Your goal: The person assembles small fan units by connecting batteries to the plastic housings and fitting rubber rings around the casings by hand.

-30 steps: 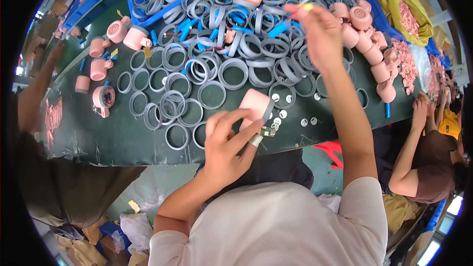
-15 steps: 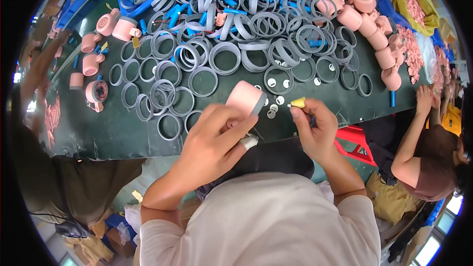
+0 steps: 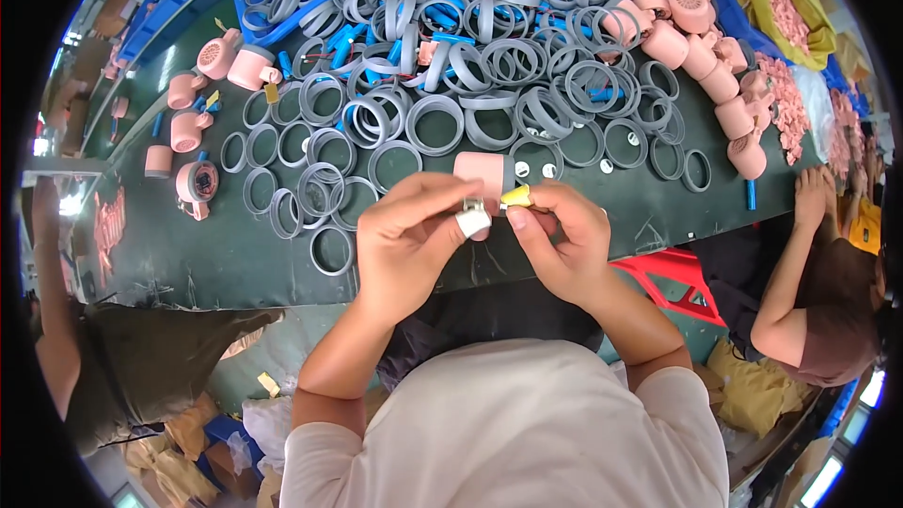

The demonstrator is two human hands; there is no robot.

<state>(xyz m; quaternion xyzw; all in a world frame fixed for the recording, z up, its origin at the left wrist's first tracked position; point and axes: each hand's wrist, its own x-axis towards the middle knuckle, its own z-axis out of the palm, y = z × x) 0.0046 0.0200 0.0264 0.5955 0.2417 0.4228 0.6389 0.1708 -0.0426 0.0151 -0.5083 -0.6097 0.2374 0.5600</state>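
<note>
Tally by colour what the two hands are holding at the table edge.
Pink: 1, the pink housing, gripped by the left hand.
Yellow: 1, the small yellow piece, pinched by the right hand.
White: 1, the white bit at the left thumb tip; whether it is a loose piece or a finger cover I cannot tell.
Total: 3.

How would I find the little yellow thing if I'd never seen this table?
Start at the long dark green table covered in grey rings. At its near edge, two hands meet over a pink cylinder. The small yellow piece sits pinched in the right hand, beside the left hand; it is the only yellow bit between the fingers.
</note>
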